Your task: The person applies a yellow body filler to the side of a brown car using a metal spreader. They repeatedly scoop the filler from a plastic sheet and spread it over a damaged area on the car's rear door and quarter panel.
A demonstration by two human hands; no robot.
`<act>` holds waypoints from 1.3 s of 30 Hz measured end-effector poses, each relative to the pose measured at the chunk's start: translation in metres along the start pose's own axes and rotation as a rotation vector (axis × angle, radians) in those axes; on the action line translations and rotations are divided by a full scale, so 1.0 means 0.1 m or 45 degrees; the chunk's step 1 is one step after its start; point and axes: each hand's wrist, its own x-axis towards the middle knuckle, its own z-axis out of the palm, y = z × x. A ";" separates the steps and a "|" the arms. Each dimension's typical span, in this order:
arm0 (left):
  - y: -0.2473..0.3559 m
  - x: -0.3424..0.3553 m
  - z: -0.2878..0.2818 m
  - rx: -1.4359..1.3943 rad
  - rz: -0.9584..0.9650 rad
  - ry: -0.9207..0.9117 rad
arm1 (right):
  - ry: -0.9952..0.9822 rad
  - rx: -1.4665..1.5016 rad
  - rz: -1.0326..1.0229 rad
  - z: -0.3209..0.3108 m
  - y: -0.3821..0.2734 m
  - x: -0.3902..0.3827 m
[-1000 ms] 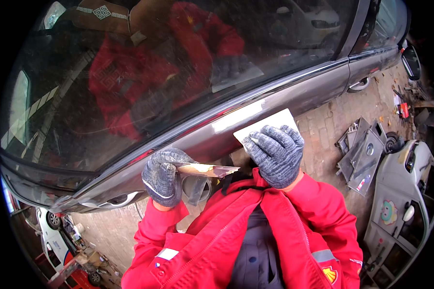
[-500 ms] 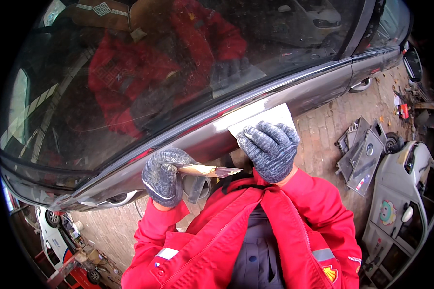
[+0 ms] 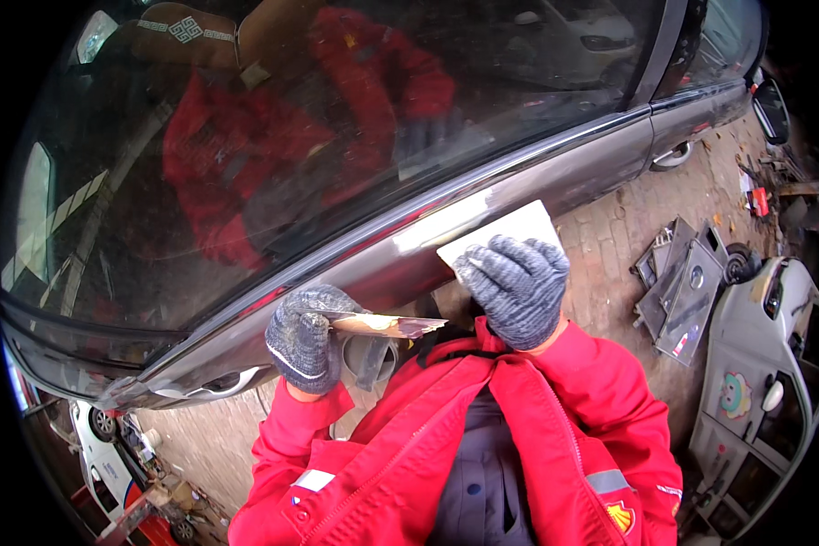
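My right hand (image 3: 521, 287), in a grey knitted glove, grips a flat white spreader (image 3: 510, 227), fingers laid over its near side. The spreader is tilted close to the car door (image 3: 601, 164); contact with the panel cannot be made out. Just left of it, a whitish smeared patch (image 3: 444, 221) lies on the grey-brown paint below the window trim. In my gloved left hand (image 3: 306, 338) a thin board (image 3: 387, 325) is pinched, seen nearly edge-on, with yellowish and dark smears along it. That board points right, in front of my jacket.
The dark car window (image 3: 273, 155) reflects my red jacket. Right of me, metal panels (image 3: 687, 282) lie on the brick floor (image 3: 601, 250), beside a detached pale car door (image 3: 746, 400). A white vehicle (image 3: 105, 455) and clutter are at lower left; the side mirror (image 3: 771, 111) juts out at far right.
My right hand and the spreader have shifted slightly right and nearer to me, baring a little more of the whitish patch. The board in my left hand has moved slightly left.
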 end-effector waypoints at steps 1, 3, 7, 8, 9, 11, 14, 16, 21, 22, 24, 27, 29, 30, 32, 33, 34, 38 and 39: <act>-0.01 -0.01 0.00 -0.028 -0.008 0.003 | 0.053 -0.003 0.000 -0.03 0.04 0.03; 0.00 0.00 0.01 -0.005 -0.001 0.010 | 0.008 -0.043 -0.003 -0.11 0.12 0.10; -0.01 -0.01 0.01 -0.003 -0.010 0.027 | 0.015 -0.048 -0.024 -0.10 0.18 0.13; 0.00 -0.01 0.01 -0.055 -0.034 0.033 | 0.003 -0.044 -0.030 -0.10 0.18 0.15; 0.01 -0.02 0.02 -0.109 -0.060 0.038 | 0.007 -0.032 -0.035 -0.08 0.19 0.15; 0.01 -0.03 0.02 -0.212 -0.110 0.035 | 0.013 -0.009 -0.042 -0.03 0.20 0.13; 0.00 -0.05 -0.01 -0.278 -0.145 0.016 | 0.005 0.012 -0.059 0.03 0.25 0.02; -0.03 -0.03 0.00 -0.214 -0.097 0.009 | 0.009 0.014 -0.064 0.02 0.24 0.01; -0.04 -0.02 0.02 -0.169 -0.042 0.029 | -0.048 0.007 -0.010 -0.08 0.19 -0.07; -0.05 -0.03 0.02 -0.172 -0.042 0.030 | -0.035 0.005 -0.007 -0.11 0.22 -0.07; -0.04 -0.02 0.04 -0.174 -0.050 0.047 | -0.010 -0.006 -0.002 -0.15 0.24 -0.03; -0.04 -0.04 0.00 -0.215 -0.079 0.024 | 0.041 -0.042 -0.016 -0.15 0.28 0.10; -0.04 -0.04 -0.01 -0.148 -0.078 0.035 | 0.011 -0.071 0.002 -0.12 0.26 0.07; -0.03 -0.03 0.00 -0.162 -0.082 0.032 | 0.000 -0.075 0.005 -0.09 0.25 0.07; 0.00 -0.01 0.01 -0.190 -0.090 0.026 | -0.078 -0.028 0.012 -0.09 0.17 0.02; -0.04 -0.01 0.00 -0.132 -0.029 0.000 | -0.059 -0.023 0.000 -0.09 0.12 0.01; -0.04 -0.01 -0.01 -0.110 -0.017 -0.007 | -0.040 -0.019 -0.012 -0.09 0.08 0.01; -0.01 0.00 0.01 -0.132 -0.017 0.018 | -0.014 0.009 -0.019 -0.03 -0.14 0.14; -0.04 -0.01 0.00 -0.170 -0.029 0.015 | -0.013 0.017 -0.026 0.00 -0.17 0.15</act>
